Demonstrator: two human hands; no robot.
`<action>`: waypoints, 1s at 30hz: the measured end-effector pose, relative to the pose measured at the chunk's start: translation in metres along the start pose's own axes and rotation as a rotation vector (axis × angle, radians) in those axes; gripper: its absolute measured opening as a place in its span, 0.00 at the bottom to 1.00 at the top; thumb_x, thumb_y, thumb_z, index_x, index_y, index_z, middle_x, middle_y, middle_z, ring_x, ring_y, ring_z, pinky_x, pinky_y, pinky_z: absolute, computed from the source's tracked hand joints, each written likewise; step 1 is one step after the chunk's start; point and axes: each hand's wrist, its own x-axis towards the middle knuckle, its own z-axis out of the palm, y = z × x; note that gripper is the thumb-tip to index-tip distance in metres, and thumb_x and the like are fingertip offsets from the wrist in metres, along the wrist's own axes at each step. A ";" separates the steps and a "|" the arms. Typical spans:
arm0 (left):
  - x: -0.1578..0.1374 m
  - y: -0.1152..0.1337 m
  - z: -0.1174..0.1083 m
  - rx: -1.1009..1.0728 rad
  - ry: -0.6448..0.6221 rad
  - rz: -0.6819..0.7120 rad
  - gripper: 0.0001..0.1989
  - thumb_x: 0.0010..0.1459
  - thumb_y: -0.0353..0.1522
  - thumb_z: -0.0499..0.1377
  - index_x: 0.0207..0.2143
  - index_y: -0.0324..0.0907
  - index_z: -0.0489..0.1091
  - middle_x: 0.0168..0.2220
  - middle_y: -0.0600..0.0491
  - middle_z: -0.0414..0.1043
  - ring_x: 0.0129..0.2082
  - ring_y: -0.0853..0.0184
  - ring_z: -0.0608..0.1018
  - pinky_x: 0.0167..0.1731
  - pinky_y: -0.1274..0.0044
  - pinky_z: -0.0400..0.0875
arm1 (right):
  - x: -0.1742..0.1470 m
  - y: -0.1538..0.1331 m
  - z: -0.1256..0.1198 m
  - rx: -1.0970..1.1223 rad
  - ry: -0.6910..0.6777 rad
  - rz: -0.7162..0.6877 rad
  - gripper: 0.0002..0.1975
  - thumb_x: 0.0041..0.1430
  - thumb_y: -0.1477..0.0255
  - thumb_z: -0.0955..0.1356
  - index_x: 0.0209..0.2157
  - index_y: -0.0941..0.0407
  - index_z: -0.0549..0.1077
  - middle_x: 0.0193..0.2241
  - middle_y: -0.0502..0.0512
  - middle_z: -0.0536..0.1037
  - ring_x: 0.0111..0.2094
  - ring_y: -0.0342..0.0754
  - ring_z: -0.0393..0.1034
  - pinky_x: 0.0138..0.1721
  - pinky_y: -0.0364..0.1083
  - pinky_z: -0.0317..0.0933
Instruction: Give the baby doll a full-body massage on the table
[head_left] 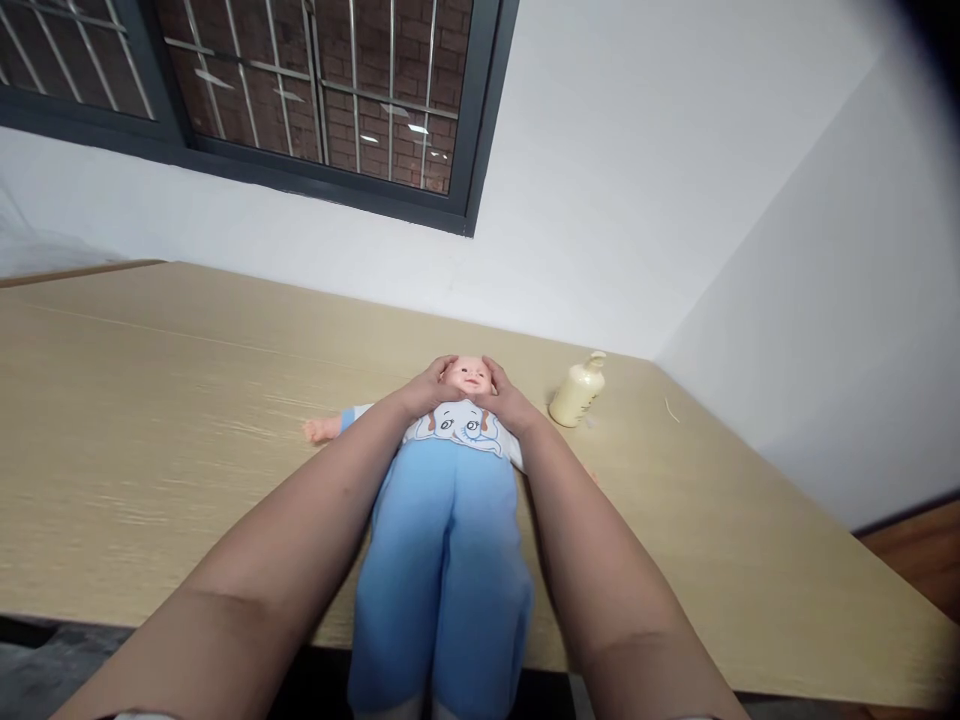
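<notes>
A baby doll (456, 500) lies on its back on the wooden table, its head toward the wall. It wears blue trousers and a white top with an elephant face on the chest. My left hand (429, 388) curves round one side of the doll's head, and my right hand (507, 396) cups the other side. Both thumbs rest near its chin. One doll arm stretches out to the left; the other is mostly hidden behind my right forearm. The legs reach past the table's near edge.
A cream pump bottle (577, 393) stands on the table (187, 400) to the right of the doll. A thin pale strand (671, 410) lies farther right. Behind the table is a white wall with a barred window (315, 90).
</notes>
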 end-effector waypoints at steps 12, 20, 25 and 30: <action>-0.003 0.003 0.001 -0.064 -0.022 0.044 0.44 0.45 0.31 0.68 0.63 0.44 0.55 0.64 0.42 0.59 0.57 0.51 0.71 0.45 0.70 0.74 | 0.003 0.005 -0.004 0.133 -0.002 0.013 0.51 0.42 0.73 0.76 0.66 0.46 0.54 0.66 0.54 0.59 0.59 0.57 0.65 0.57 0.54 0.64; 0.001 -0.005 0.003 -0.331 -0.028 -0.017 0.37 0.43 0.29 0.67 0.58 0.49 0.65 0.55 0.45 0.71 0.48 0.52 0.78 0.43 0.67 0.75 | 0.005 0.009 -0.005 0.311 -0.016 0.043 0.50 0.38 0.80 0.72 0.65 0.48 0.57 0.62 0.54 0.65 0.51 0.54 0.73 0.49 0.50 0.69; 0.002 -0.003 0.005 -0.368 0.038 -0.048 0.37 0.39 0.26 0.65 0.56 0.48 0.68 0.50 0.46 0.75 0.44 0.52 0.79 0.40 0.67 0.74 | 0.004 0.003 0.000 0.339 0.033 0.060 0.47 0.40 0.78 0.70 0.65 0.51 0.58 0.59 0.55 0.70 0.48 0.53 0.74 0.45 0.48 0.70; 0.004 0.003 0.009 -0.335 0.059 0.011 0.34 0.39 0.28 0.63 0.54 0.43 0.69 0.50 0.45 0.75 0.45 0.53 0.78 0.42 0.68 0.73 | 0.004 -0.002 0.002 0.218 0.102 0.059 0.41 0.43 0.75 0.67 0.63 0.53 0.61 0.54 0.58 0.74 0.45 0.51 0.75 0.40 0.46 0.71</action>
